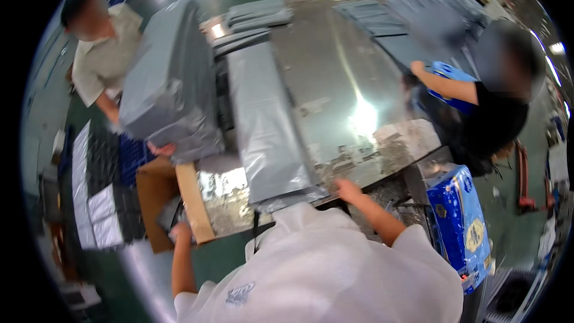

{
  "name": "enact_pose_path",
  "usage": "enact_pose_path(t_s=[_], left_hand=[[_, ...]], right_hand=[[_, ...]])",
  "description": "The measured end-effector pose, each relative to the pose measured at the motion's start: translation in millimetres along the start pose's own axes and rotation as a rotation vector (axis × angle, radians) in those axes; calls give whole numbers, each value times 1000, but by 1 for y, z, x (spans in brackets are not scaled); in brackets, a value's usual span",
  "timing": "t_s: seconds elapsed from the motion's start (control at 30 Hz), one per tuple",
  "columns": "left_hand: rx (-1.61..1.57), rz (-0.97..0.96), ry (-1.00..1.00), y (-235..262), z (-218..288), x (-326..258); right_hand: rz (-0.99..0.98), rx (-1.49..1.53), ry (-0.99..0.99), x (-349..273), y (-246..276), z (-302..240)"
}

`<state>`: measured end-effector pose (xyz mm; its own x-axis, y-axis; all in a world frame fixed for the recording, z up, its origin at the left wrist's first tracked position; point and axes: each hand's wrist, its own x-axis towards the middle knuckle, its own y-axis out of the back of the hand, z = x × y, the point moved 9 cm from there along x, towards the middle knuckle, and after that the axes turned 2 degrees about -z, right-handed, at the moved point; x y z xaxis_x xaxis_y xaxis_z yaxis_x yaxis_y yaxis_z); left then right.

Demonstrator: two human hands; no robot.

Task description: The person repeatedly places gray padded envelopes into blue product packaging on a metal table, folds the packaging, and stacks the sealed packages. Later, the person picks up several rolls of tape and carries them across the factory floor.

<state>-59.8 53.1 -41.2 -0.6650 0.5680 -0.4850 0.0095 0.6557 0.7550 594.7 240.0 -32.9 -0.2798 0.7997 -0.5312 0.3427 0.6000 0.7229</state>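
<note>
- Left hand (181,231): low at near left, forearm bare and rising almost straight up from the lower edge. Fingers curled, closed state not fully readable through blur.
- Right hand (347,189): near centre, reaching forward and to the left. Forearm bare, running diagonally from a short white sleeve at near right; elbow bent.
- Right fingers bunched and pointed away from the body; grip not discernible.
- Hands well apart, left lower and nearer than right.
- Torso in white, filling the near centre.
</note>
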Motion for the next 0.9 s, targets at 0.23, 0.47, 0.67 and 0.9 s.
enact_pose_path(t_s=[0.23, 0.47, 0.67, 0.9], left_hand=[[128, 725, -1133, 130, 274, -209], [106, 417, -1288, 113, 265, -181], [-967, 232, -1010, 151, 239, -88], [-1451, 388, -563, 90, 295, 6]], right_hand=[[405, -769, 928, -59, 9, -122], [178, -533, 898, -12, 8, -88], [80, 351, 355, 84, 54, -68], [319, 779, 199, 152, -2, -82]])
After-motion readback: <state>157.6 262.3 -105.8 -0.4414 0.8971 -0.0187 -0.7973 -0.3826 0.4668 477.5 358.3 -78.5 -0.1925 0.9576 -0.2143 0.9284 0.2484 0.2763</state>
